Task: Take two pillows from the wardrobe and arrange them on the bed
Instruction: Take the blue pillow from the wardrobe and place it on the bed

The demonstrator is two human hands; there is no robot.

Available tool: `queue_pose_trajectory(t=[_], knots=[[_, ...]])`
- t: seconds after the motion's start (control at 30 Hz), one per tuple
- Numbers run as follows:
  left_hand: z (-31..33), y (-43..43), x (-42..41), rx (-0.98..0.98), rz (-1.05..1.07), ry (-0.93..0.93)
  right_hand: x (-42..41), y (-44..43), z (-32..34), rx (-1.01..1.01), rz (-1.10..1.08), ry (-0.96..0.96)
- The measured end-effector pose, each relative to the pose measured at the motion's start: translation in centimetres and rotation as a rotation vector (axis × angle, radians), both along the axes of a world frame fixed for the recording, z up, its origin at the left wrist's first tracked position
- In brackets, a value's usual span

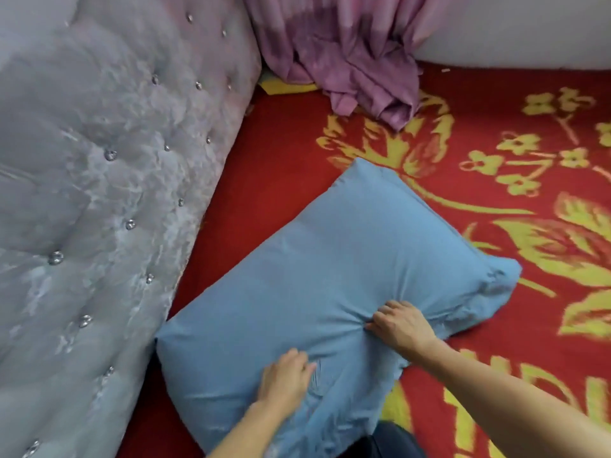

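Observation:
A light blue pillow (317, 269) lies at an angle on the bed, whose cover is a red blanket with yellow flowers (496, 200). One pillow corner nearly touches the headboard. My left hand (286, 380) pinches the pillow's fabric near its lower edge, fingers closed on the cloth. My right hand (401, 325) grips a bunch of the fabric further right, and creases radiate from its fingers. Only this one pillow is in view.
A grey tufted headboard (99, 193) with shiny buttons fills the left side. A purple curtain (347, 61) hangs down onto the bed at the top. A white wall (529, 28) runs along the far right edge.

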State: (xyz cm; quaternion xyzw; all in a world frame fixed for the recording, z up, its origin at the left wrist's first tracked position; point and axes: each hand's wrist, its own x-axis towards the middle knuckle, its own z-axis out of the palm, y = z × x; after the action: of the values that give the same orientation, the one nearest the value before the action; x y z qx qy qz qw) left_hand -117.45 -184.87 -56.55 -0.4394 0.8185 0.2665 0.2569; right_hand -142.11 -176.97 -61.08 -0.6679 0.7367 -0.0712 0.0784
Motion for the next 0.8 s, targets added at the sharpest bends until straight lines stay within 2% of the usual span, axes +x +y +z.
queue_pose_trajectory(t=[0.13, 0.2, 0.3, 0.37, 0.47, 0.57, 0.8], knots=[[-1.2, -7.2, 0.2, -0.313, -0.074, 0.176, 4.9, 3.0, -1.4, -0.029, -0.603, -0.115], [-1.9, -11.2, 0.2, -0.388, -0.045, 0.182, 9.1, 3.7, -2.1, -0.038, -0.887, -0.282], [-3.7, -16.7, 0.8, -0.285, 0.209, 0.110, 14.0, 2.8, -2.8, -0.034, -1.366, -0.695], [-5.2, -19.1, 1.7, -0.163, 0.349, 0.084, 15.4, 1.6, -3.3, -0.087, -1.592, -0.928], [-7.1, -20.2, 3.0, -0.018, 0.446, 0.077, 15.8, 0.4, -4.4, -0.174, -1.653, -0.992], [-6.6, -20.2, 2.7, -0.048, 0.508, 0.156, 15.7, 0.1, -4.8, -0.260, -1.669, -0.967], [0.7, -20.2, 0.8, -0.159, 0.679, 0.623, 12.8, -1.9, 0.5, -0.499, -1.533, -0.967]])
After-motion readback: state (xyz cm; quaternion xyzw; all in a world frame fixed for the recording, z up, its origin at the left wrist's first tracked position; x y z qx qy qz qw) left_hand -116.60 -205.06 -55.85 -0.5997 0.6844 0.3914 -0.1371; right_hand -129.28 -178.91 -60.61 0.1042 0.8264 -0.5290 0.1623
